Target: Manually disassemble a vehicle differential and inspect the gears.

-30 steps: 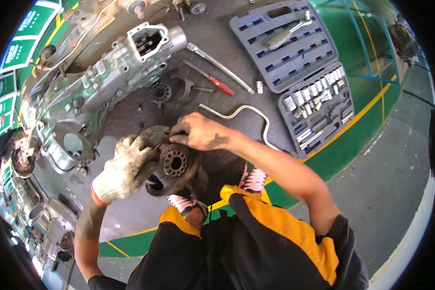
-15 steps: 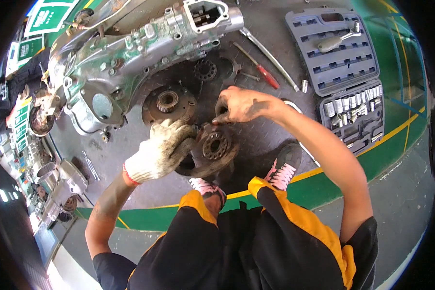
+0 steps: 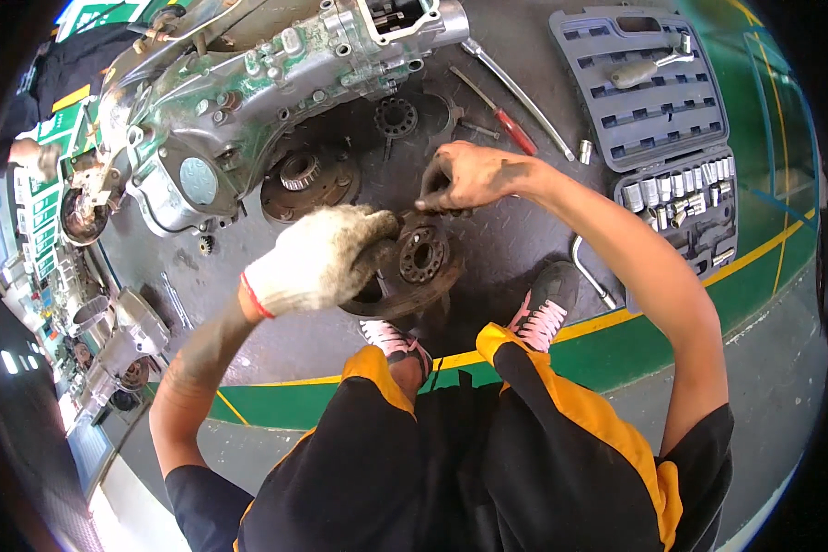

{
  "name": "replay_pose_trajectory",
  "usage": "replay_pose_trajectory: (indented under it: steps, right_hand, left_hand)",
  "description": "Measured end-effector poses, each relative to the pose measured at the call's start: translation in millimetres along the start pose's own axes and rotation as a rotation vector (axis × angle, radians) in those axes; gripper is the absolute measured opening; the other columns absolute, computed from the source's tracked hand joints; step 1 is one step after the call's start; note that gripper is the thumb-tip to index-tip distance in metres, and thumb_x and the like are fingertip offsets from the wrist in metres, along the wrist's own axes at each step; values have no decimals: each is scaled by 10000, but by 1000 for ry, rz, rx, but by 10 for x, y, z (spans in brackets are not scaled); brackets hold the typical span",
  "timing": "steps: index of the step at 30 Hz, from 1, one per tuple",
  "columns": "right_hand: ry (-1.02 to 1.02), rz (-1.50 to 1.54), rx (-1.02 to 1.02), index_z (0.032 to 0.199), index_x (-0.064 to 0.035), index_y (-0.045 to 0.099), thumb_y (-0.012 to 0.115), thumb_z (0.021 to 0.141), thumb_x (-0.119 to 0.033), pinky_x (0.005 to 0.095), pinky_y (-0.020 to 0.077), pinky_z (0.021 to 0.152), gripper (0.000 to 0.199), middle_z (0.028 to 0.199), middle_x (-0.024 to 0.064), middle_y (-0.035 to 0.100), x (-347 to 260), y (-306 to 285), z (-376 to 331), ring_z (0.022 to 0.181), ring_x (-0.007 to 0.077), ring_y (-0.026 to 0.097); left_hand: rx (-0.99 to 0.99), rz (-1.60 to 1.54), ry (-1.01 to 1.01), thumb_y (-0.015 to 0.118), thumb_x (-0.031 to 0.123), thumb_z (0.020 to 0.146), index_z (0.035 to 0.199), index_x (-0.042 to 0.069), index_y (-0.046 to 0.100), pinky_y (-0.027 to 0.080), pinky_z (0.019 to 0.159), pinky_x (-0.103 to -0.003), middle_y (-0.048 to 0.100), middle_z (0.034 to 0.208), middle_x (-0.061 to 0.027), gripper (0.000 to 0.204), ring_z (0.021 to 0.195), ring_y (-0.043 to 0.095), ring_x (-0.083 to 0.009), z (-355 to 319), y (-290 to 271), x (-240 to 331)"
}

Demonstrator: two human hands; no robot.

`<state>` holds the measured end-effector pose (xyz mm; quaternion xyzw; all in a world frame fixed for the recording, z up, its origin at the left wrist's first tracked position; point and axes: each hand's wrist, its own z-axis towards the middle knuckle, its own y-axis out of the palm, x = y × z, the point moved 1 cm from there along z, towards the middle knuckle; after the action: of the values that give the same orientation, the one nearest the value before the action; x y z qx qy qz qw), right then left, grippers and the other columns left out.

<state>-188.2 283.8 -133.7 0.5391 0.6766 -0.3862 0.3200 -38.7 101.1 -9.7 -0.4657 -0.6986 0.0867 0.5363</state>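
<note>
A dark round clutch assembly is held tilted just above the floor in front of my feet. My left hand, in a white knit glove with a red cuff edge, grips its left rim. My bare, greasy right hand pinches a small dark part at the assembly's top edge. Behind them lies a large grey-green engine casing on its side, with another round clutch plate on the floor below it.
An open grey socket set case lies at the right. A red-handled screwdriver and a long bar lie behind my right hand, a bent wrench by my right shoe. More engine parts stand at left.
The view has shifted so the casing and tool case sit higher and farther right. Both hands stay on the clutch assembly, which is now tilted more toward me.
</note>
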Motion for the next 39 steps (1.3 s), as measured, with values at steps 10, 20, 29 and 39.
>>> replay_pose_trajectory:
  steps: [10, 20, 29, 39]
  right_hand:
    - [-39, -99, -173, 998, -25, 780, 777, 808, -184, 346, 534, 669, 248, 845, 99, 757, -220, -156, 125, 734, 190, 687]
    - [46, -209, -118, 943, -35, 773, 850, 852, -403, 360, 550, 674, 386, 866, 93, 772, -259, -110, 195, 772, 192, 709]
    - [-252, 91, -195, 1038, -30, 781, 750, 836, -145, 354, 570, 736, 234, 920, 81, 793, -31, -61, 225, 789, 194, 710]
    - [-115, -261, -107, 1027, 31, 710, 764, 816, -185, 430, 570, 730, 307, 967, 221, 739, -115, -30, 220, 889, 340, 722]
  left_hand:
    - [128, 20, -98, 635, 313, 993, 1061, 56, 712, 542, 681, -515, 691, 820, -197, 276, 809, 675, -452, -81, 98, -20]
    - [-129, 130, -342, 634, 252, 984, 1139, 36, 661, 541, 753, -513, 689, 960, -230, 268, 887, 670, -442, -72, 19, 6]
    - [35, 132, -194, 633, 440, 980, 971, 92, 728, 549, 629, -538, 699, 754, -195, 361, 721, 696, -438, -84, 46, -7]
    - [33, 83, -74, 638, 234, 941, 1226, 70, 611, 551, 646, -516, 701, 863, -191, 330, 808, 697, -433, -65, 28, 123]
